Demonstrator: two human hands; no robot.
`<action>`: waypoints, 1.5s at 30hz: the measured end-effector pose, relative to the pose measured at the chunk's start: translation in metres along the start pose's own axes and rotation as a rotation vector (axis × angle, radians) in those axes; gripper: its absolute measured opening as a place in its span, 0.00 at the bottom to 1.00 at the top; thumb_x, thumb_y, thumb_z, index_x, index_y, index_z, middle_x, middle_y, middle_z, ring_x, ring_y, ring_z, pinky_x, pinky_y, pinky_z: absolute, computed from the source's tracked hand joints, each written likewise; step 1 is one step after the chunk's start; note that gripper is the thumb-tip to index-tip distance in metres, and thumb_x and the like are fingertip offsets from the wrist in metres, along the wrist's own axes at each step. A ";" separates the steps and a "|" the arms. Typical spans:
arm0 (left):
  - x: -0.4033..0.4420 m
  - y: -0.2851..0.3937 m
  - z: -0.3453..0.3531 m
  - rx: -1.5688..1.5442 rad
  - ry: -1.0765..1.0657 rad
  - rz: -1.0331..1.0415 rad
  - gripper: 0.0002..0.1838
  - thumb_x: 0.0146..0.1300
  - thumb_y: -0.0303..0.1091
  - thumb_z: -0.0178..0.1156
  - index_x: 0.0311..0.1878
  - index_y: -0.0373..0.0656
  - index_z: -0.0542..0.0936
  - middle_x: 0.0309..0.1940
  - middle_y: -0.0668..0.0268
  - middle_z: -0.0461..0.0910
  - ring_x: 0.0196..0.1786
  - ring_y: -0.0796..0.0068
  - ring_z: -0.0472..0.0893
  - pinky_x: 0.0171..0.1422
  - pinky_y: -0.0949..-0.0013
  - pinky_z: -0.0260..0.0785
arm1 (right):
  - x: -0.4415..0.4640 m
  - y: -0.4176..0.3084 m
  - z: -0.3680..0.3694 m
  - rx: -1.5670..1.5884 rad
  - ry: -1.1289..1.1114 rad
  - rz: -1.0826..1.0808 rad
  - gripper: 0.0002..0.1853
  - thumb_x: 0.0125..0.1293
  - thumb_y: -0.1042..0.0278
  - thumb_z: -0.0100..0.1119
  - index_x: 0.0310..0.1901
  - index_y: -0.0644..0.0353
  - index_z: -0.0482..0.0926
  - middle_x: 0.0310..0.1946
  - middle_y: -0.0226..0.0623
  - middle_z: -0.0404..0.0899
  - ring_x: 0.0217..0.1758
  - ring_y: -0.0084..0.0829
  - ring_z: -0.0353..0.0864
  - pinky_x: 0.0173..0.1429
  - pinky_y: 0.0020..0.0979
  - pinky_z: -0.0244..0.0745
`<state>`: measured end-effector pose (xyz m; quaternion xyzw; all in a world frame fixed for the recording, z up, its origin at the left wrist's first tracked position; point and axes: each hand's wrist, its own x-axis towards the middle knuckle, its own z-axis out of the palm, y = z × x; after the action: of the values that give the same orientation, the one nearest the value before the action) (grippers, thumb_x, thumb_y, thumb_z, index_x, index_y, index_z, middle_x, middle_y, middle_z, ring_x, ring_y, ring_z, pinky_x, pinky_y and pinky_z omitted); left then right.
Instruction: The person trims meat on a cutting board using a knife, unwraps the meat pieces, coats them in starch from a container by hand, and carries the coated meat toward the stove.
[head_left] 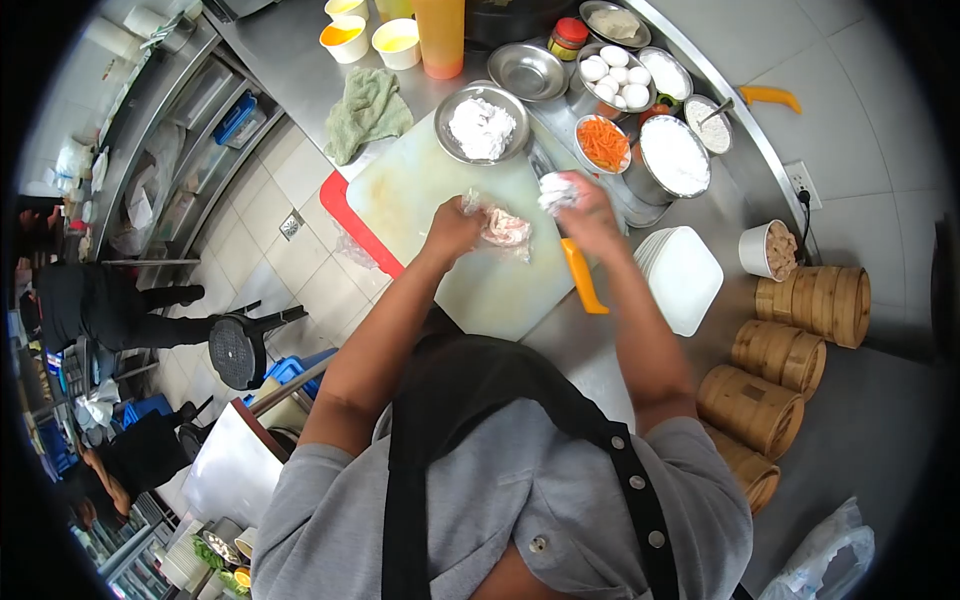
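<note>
My left hand [457, 228] pinches the edge of a clear plastic bag [474, 203], in which a pale pink piece that looks like raw meat [507, 229] lies over the white cutting board [470, 285]. In my right hand [590, 215], closed fingers grip a white, powdery-looking clump [557, 192]. Behind both hands, a metal bowl [482, 123] contains similar white powder [481, 128]. A knife with an orange handle [582, 277] lies by the board's right side, partly hidden under my right hand.
Shredded carrot [602, 144], eggs [613, 76] and a pot of white powder [676, 157] stand at the back right. White plates [686, 280] and bamboo steamers [750, 408] sit to the right. A green cloth [366, 113] lies at the back left. Two people stand at far left beyond a stool [240, 350].
</note>
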<state>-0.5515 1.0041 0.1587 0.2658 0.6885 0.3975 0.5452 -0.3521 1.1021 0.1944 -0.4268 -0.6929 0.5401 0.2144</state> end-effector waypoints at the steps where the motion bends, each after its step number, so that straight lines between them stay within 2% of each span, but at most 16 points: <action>1: -0.001 -0.001 0.001 -0.016 -0.003 0.025 0.13 0.52 0.29 0.57 0.41 0.35 0.75 0.31 0.61 0.78 0.30 0.73 0.78 0.25 0.71 0.71 | -0.003 -0.002 0.011 -0.133 -0.044 -0.084 0.22 0.54 0.74 0.57 0.52 0.65 0.71 0.45 0.41 0.76 0.45 0.37 0.78 0.51 0.32 0.73; 3: -0.005 -0.002 0.002 -0.047 -0.020 0.016 0.14 0.52 0.28 0.58 0.43 0.34 0.74 0.33 0.60 0.79 0.32 0.71 0.79 0.27 0.70 0.73 | -0.010 -0.005 0.026 -0.398 -0.128 -0.255 0.24 0.50 0.75 0.57 0.53 0.66 0.70 0.48 0.44 0.73 0.47 0.34 0.77 0.51 0.29 0.72; 6: -0.010 -0.002 0.002 -0.111 -0.021 0.023 0.17 0.51 0.26 0.60 0.46 0.34 0.73 0.37 0.59 0.79 0.35 0.70 0.80 0.30 0.70 0.75 | -0.012 -0.006 0.033 -0.585 -0.199 -0.372 0.28 0.46 0.71 0.60 0.52 0.67 0.70 0.47 0.48 0.71 0.50 0.44 0.73 0.55 0.35 0.69; 7: -0.011 -0.003 0.002 -0.136 -0.015 0.027 0.18 0.51 0.26 0.61 0.47 0.34 0.73 0.38 0.58 0.79 0.36 0.69 0.80 0.31 0.70 0.75 | -0.012 -0.013 0.033 -0.575 -0.253 -0.302 0.29 0.44 0.69 0.61 0.52 0.67 0.70 0.47 0.50 0.71 0.53 0.50 0.69 0.59 0.39 0.65; 10: -0.012 -0.007 0.002 -0.143 -0.061 0.056 0.22 0.51 0.27 0.65 0.50 0.34 0.71 0.41 0.58 0.78 0.39 0.68 0.80 0.32 0.68 0.75 | -0.005 -0.004 0.035 -0.591 -0.282 -0.355 0.28 0.45 0.70 0.60 0.52 0.67 0.71 0.47 0.48 0.71 0.51 0.47 0.71 0.55 0.37 0.68; 13: -0.017 -0.005 0.006 -0.153 -0.089 0.049 0.23 0.51 0.27 0.66 0.50 0.33 0.71 0.40 0.59 0.78 0.41 0.69 0.80 0.36 0.67 0.75 | 0.001 0.005 0.032 -0.389 -0.335 -0.340 0.27 0.45 0.72 0.61 0.51 0.67 0.70 0.46 0.47 0.72 0.48 0.42 0.73 0.51 0.34 0.71; 16: -0.020 -0.008 0.008 -0.402 -0.065 0.013 0.21 0.53 0.27 0.65 0.50 0.33 0.72 0.40 0.60 0.79 0.41 0.70 0.79 0.41 0.68 0.74 | 0.000 0.001 0.037 -0.370 -0.280 -0.260 0.27 0.45 0.73 0.61 0.51 0.68 0.71 0.44 0.45 0.73 0.44 0.38 0.75 0.46 0.31 0.72; 19: -0.025 -0.008 0.007 -0.568 -0.080 -0.003 0.18 0.55 0.27 0.63 0.49 0.34 0.74 0.39 0.61 0.79 0.39 0.71 0.79 0.43 0.68 0.73 | 0.000 -0.013 0.042 -0.393 -0.237 -0.328 0.27 0.45 0.74 0.62 0.51 0.68 0.71 0.44 0.45 0.75 0.44 0.36 0.77 0.47 0.30 0.72; 25: -0.033 -0.001 0.000 -0.633 -0.046 0.114 0.17 0.54 0.24 0.59 0.48 0.33 0.74 0.39 0.60 0.79 0.39 0.71 0.79 0.44 0.68 0.73 | 0.001 -0.026 0.050 -0.218 -0.174 -0.124 0.23 0.50 0.76 0.59 0.51 0.67 0.71 0.42 0.40 0.79 0.45 0.29 0.78 0.50 0.28 0.72; 28: -0.029 -0.004 -0.002 -0.662 -0.052 0.132 0.18 0.53 0.24 0.57 0.49 0.33 0.73 0.40 0.59 0.78 0.40 0.70 0.79 0.45 0.67 0.73 | 0.007 -0.007 0.051 0.129 -0.178 0.029 0.19 0.54 0.76 0.55 0.50 0.67 0.72 0.42 0.38 0.79 0.45 0.27 0.79 0.50 0.27 0.73; 34: -0.037 0.005 -0.005 -0.810 -0.175 0.096 0.20 0.56 0.28 0.53 0.53 0.32 0.71 0.42 0.58 0.78 0.44 0.67 0.79 0.48 0.65 0.74 | -0.002 0.014 0.048 0.861 -0.047 0.155 0.17 0.60 0.70 0.51 0.50 0.67 0.72 0.43 0.39 0.79 0.45 0.28 0.79 0.46 0.29 0.76; 37: -0.031 -0.005 -0.010 -0.884 -0.096 0.082 0.17 0.52 0.24 0.56 0.48 0.33 0.74 0.39 0.60 0.79 0.39 0.69 0.80 0.42 0.66 0.75 | -0.006 0.016 0.033 1.074 -0.075 0.142 0.15 0.63 0.71 0.49 0.50 0.68 0.70 0.44 0.43 0.77 0.47 0.34 0.79 0.52 0.34 0.75; 40: -0.031 -0.009 -0.008 -0.317 0.058 0.059 0.20 0.54 0.30 0.55 0.52 0.36 0.74 0.40 0.61 0.79 0.41 0.71 0.79 0.44 0.68 0.74 | -0.010 0.005 -0.002 1.219 -0.094 0.053 0.16 0.62 0.71 0.48 0.50 0.68 0.69 0.45 0.43 0.77 0.47 0.36 0.79 0.52 0.36 0.75; 42: -0.032 -0.012 -0.005 -0.136 0.082 0.114 0.19 0.52 0.29 0.56 0.50 0.36 0.76 0.38 0.62 0.80 0.38 0.73 0.79 0.43 0.70 0.73 | -0.009 -0.010 -0.040 1.111 0.145 -0.035 0.14 0.61 0.72 0.51 0.47 0.67 0.73 0.41 0.42 0.79 0.45 0.34 0.80 0.51 0.35 0.76; 44: -0.028 -0.017 -0.005 -0.037 0.069 0.180 0.18 0.51 0.28 0.58 0.47 0.34 0.76 0.37 0.62 0.80 0.37 0.73 0.79 0.42 0.71 0.72 | -0.009 -0.033 -0.095 0.684 0.290 -0.062 0.15 0.57 0.71 0.55 0.46 0.67 0.75 0.38 0.41 0.80 0.43 0.32 0.80 0.49 0.33 0.76; 45: -0.026 -0.018 -0.005 0.011 0.069 0.208 0.18 0.51 0.28 0.58 0.46 0.33 0.76 0.37 0.62 0.80 0.37 0.73 0.79 0.42 0.72 0.71 | 0.002 -0.021 -0.128 0.291 0.422 -0.064 0.17 0.55 0.70 0.57 0.47 0.66 0.75 0.37 0.40 0.81 0.42 0.31 0.80 0.49 0.31 0.76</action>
<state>-0.5482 0.9725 0.1582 0.3249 0.6778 0.4570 0.4756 -0.2636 1.1749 0.2550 -0.4727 -0.5609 0.5262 0.4303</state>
